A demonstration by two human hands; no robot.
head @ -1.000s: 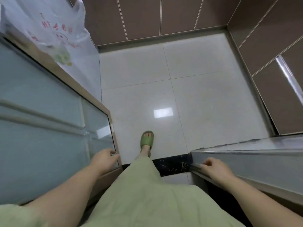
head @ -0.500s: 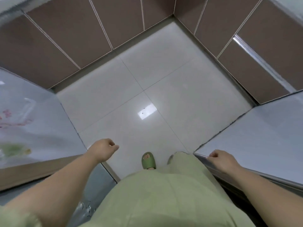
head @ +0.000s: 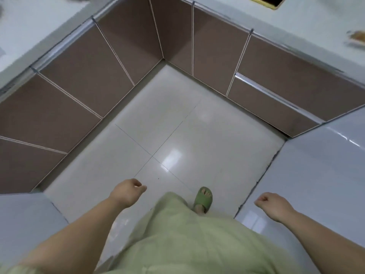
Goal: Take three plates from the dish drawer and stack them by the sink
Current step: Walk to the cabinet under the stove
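As I watch, my left hand (head: pixel 126 194) hangs left of the green slipper (head: pixel 203 198), loosely curled, empty. Right of it, my right hand (head: pixel 274 205) likewise.

A person is standing on a white tiled floor (head: pixel 177 125), one foot in a green slipper (head: pixel 203 199).

The left hand (head: pixel 126 194) is hanging to the left of the slipper, fingers loosely curled and holding nothing. The right hand (head: pixel 274 206) is hanging to the slipper's right, likewise curled, showing against a pale glossy panel (head: pixel 320 171). A pale green garment (head: pixel 177 238) is covering the legs just below the slipper. Brown cabinet fronts (head: pixel 88 76) are wrapping round the floor beyond the slipper.
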